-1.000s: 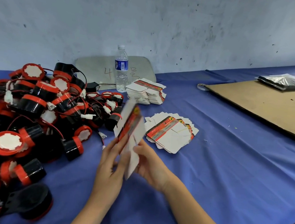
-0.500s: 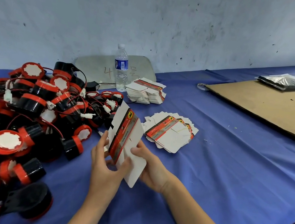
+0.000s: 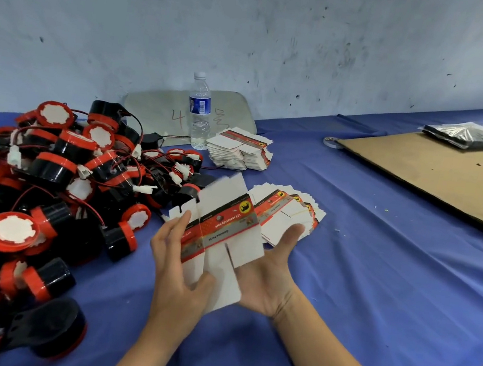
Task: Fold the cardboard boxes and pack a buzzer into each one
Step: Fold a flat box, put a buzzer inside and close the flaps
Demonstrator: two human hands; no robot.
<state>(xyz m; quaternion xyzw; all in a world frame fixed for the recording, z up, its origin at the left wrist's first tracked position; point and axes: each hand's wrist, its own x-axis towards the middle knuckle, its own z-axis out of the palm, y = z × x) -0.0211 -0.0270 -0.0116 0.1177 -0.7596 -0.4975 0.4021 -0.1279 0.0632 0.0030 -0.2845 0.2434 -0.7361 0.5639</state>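
Note:
I hold one flat white box blank (image 3: 220,235) with a red printed band above the blue tablecloth (image 3: 375,279). My left hand (image 3: 178,267) grips its left side, thumb on the lower flap and fingers up along the edge. My right hand (image 3: 271,274) lies palm-up under its right side, thumb at the right edge. A fanned pile of box blanks (image 3: 288,217) lies just behind, and a neater stack of blanks (image 3: 240,151) sits further back. A big heap of black and red buzzers (image 3: 47,186) with red wires fills the left.
A water bottle (image 3: 199,111) stands in front of a grey board (image 3: 163,113) leaning on the wall. A large brown cardboard sheet (image 3: 439,176) covers the right rear, with a tape roll (image 3: 333,142) at its corner and a dark plastic-wrapped packet (image 3: 464,136) behind.
The blank has turned from edge-on and upright to lying broad and flat towards me. My right hand has opened out beneath it, and my left hand has shifted to its left side.

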